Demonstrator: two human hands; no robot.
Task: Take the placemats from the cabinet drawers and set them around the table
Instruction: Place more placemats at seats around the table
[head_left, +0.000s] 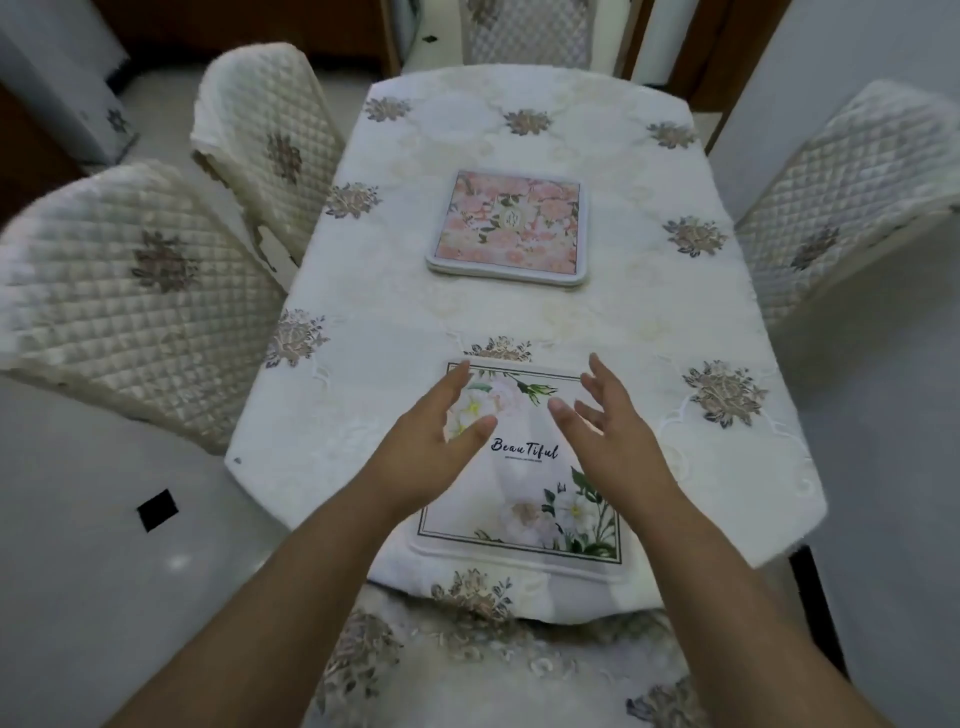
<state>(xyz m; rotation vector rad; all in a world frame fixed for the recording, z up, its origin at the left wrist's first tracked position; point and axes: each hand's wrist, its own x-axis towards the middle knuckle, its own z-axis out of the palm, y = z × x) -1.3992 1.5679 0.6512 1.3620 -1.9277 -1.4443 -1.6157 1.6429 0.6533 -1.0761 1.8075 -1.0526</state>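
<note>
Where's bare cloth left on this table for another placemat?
Bare strips run down both long sides of the table: left beside the two quilted chairs, right beside the single chair. The far end beyond the pink mat stack is bare too. The near end is crowded: white placemat under both hands.

A white square placemat with flowers and the word "Beautiful" (519, 467) lies on the near end of the cloth-covered table (675, 312). A stack of pink flowered square placemats (509, 228) lies behind it at the centre. Quilted chairs (130, 291) stand left, right and behind.
</note>
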